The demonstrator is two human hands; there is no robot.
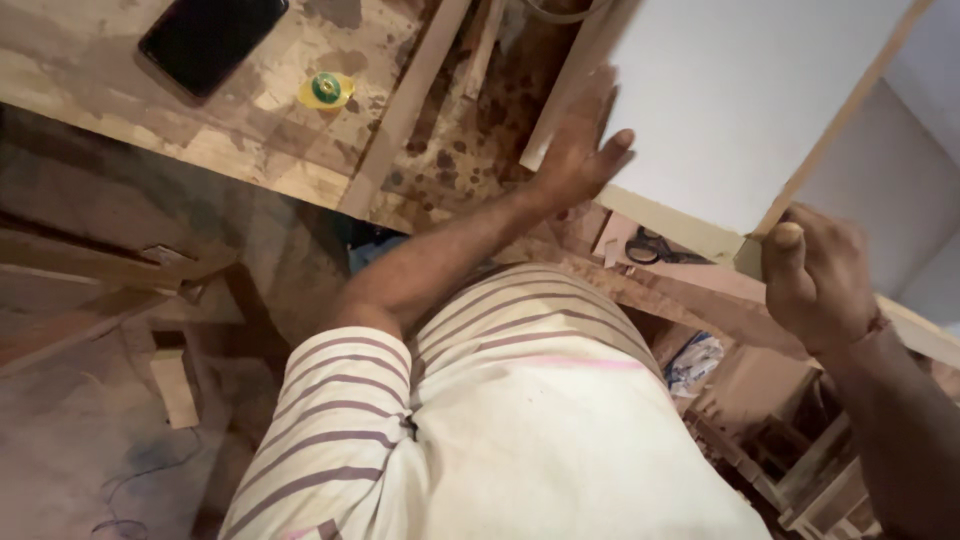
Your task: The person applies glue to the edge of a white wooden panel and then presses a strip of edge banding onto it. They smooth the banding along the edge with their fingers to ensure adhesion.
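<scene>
A large white laminated board [740, 100] lies across the workbench at the upper right, with a pale wooden edge along its near side. My left hand [580, 150] rests flat against the board's left edge, fingers spread and pressing on it. My right hand [815, 275] grips the board's near corner, thumb on top and fingers curled underneath. My striped shirt fills the lower middle of the view.
A black phone [210, 38] and a small yellow-green round object [326, 90] lie on the stained wooden workbench [250, 140]. A wooden strip [405, 110] runs diagonally across the bench. Black scissors [655, 247] sit under the board. Wood offcuts lie on the floor at left.
</scene>
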